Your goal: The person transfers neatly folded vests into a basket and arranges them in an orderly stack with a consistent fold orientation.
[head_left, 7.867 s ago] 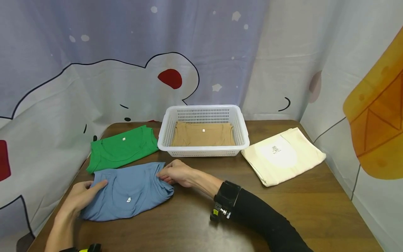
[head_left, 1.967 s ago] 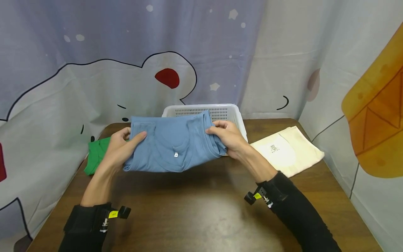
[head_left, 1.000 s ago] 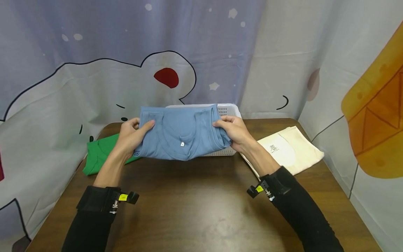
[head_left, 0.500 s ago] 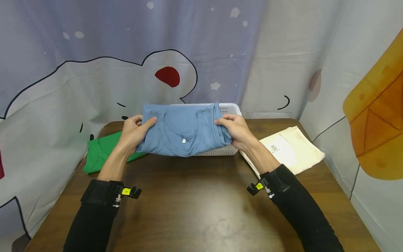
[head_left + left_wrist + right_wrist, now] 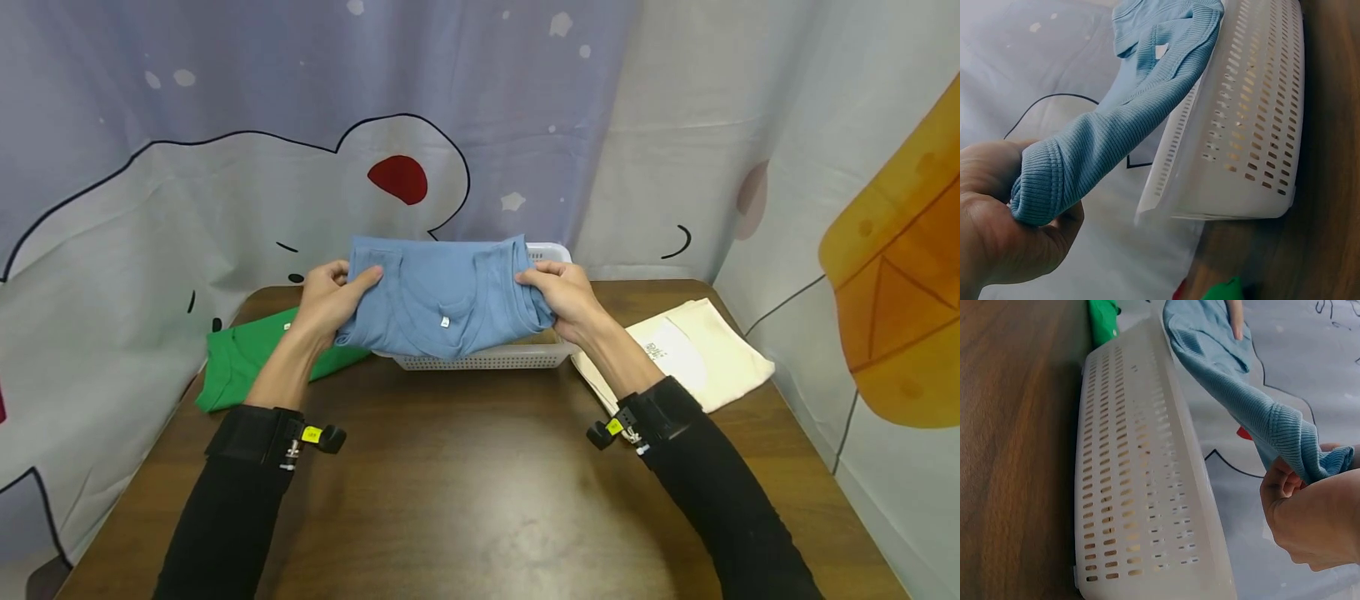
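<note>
“So, from the head view, where does the blue garment lie?”

“Between the two hands — its long axis runs crosswise from the left hand to the right hand, each gripping one end with the thumb on top. The white basket is below it, its long side roughly parallel to that axis.”

“Which hand is nearer the basket?”

“The right, I judge: it shows over the basket's right end, while the left is out beyond the other end (a green cloth lies just past that hand). The garment therefore sits a little left of centre over the basket — the relation to mind, I think.”

“And the left wrist view?”

“Fingers and thumb are clamped on a ribbed edge; the garment stretches away from that hand, with the basket lower than the hand and apart from it.”

“The right wrist view?”

“Fingers curl round that end too. The cloth reaches away toward the other hand, the basket below. Whether cloth and rim touch farther off, I can't tell.”
</note>
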Demonstrator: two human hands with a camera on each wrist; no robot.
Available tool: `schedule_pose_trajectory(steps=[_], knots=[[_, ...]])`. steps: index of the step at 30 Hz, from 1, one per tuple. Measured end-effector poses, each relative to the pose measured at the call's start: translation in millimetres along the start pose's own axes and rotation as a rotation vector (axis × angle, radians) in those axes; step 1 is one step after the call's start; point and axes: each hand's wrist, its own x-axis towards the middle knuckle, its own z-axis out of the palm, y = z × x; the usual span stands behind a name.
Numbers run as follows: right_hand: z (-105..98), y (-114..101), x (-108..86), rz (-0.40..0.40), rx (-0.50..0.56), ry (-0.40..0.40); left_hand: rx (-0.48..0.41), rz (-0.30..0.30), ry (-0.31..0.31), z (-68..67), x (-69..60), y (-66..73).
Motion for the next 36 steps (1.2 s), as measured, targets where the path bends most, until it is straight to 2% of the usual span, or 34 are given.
schedule_pose_trajectory(steps=[11,17,29,36], knots=[[-3,-6,17.9,-0.018,-0.11,0.057,0.056,-0.006,0.02,4.7,22.2,9.7],[-2,-8,28.3,-0.036,-0.172,0.096,0.046,-0.02,0.028,11.7,32.7,13.6],[-6,-9,41.9,-0.03,-0.228,0.144,0.101,-0.044,-0.018,25.2,44.3,16.9],[-12,-6,45.7,-0.012,-0.284,0.164,0.147,-0.08,-0.006,34.2,49.2,17.5]])
